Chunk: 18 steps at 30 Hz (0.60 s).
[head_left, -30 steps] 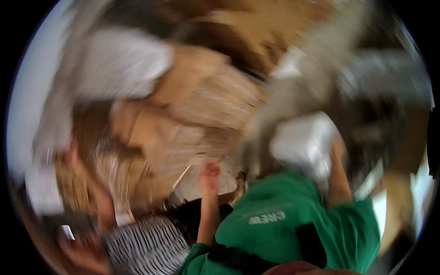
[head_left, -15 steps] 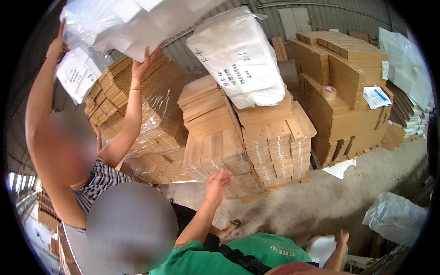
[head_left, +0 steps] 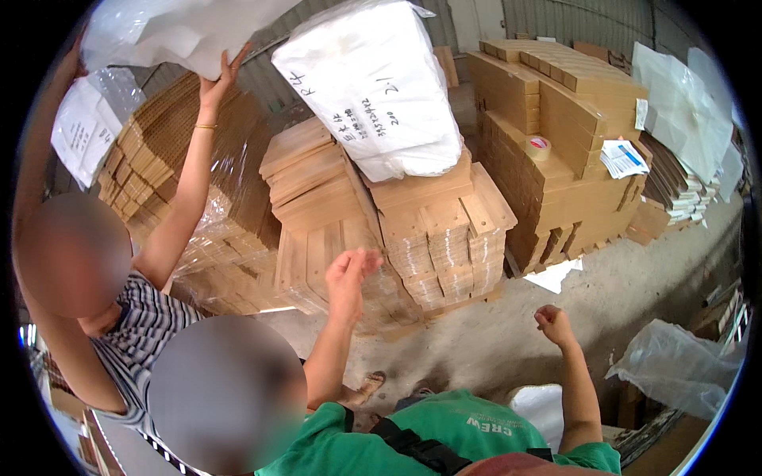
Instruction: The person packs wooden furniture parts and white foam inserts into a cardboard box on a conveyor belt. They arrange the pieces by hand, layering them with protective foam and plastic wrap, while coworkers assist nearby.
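Note:
My left hand [head_left: 352,279] is raised in front of the stacked flat cardboard [head_left: 317,254], its loosely bent fingers pointing right, with nothing seen in them. Out over the floor on the right, my right hand [head_left: 553,326] is curled into a loose fist, and I see nothing in it. A large white wrapped bundle [head_left: 373,91] with black handwriting rests tilted on top of the cardboard stacks. At the upper left, a co-worker's hand [head_left: 221,79] supports a plastic-wrapped white bundle [head_left: 159,32] overhead; their other hand is in shadow near the picture's edge.
Film-wrapped cardboard [head_left: 159,159] and another white bundle [head_left: 87,127] stand at left. Brown cartons [head_left: 571,190] on the right carry a tape roll [head_left: 538,148] and a paper sheet [head_left: 624,159]. Clear plastic [head_left: 675,365] lies at lower right; two people [head_left: 151,325] stand close on my left.
My right hand has risen and moved left, away from the lower edge. My left hand has lifted slightly. The view has shifted right, and the co-worker still holds the bundle overhead.

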### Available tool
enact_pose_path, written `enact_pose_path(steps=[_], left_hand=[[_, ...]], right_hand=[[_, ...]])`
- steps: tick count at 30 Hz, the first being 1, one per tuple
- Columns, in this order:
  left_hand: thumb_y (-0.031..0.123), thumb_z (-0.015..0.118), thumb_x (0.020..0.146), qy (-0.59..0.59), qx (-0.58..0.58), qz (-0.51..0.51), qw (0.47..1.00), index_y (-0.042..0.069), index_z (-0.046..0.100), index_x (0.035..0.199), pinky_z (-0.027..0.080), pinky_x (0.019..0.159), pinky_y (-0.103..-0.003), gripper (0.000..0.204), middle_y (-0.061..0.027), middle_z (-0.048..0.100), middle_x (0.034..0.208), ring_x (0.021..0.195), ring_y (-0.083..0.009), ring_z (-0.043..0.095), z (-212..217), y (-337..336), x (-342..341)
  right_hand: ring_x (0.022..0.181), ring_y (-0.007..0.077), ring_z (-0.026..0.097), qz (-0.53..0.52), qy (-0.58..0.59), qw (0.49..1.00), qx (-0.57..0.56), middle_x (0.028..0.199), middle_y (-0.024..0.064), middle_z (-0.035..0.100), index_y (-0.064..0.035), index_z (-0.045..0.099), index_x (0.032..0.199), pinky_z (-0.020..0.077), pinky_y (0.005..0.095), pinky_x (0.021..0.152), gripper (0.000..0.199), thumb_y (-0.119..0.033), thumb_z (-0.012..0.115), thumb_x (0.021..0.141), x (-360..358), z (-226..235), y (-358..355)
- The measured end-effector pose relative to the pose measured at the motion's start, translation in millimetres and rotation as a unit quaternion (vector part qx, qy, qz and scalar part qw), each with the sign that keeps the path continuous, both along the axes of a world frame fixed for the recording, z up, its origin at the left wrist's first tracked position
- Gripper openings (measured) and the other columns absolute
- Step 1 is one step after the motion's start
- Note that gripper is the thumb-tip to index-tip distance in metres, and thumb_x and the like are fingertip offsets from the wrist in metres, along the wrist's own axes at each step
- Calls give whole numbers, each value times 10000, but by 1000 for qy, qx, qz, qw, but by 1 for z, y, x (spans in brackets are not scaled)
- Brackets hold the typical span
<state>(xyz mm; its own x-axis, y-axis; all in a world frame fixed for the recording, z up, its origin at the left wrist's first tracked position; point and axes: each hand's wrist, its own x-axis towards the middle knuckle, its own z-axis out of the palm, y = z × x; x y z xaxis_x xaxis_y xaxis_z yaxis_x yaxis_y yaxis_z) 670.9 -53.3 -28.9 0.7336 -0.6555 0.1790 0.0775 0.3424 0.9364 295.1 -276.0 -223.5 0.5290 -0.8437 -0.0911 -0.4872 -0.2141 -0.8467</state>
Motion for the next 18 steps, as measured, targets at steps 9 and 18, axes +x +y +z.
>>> enact_pose_path(steps=[9,18], left_hand=[[361,569,913,-194,-15,181,964,40,452,1285,427,854,-300,505,-100,541,1165,1035,-185,533,120,-54,171],[629,394,887,-53,-14,25,998,51,317,1404,286,1054,-440,780,-149,377,1410,1260,-304,390,207,-184,279]], right_hand=[[961,225,623,135,-291,892,-319,1259,168,548,-49,484,1285,489,322,832,566,-309,690,827,218,303,-93],[1365,309,233,12,-305,946,-110,1504,119,227,-153,225,1461,229,546,1061,792,-685,296,878,362,472,-184]])
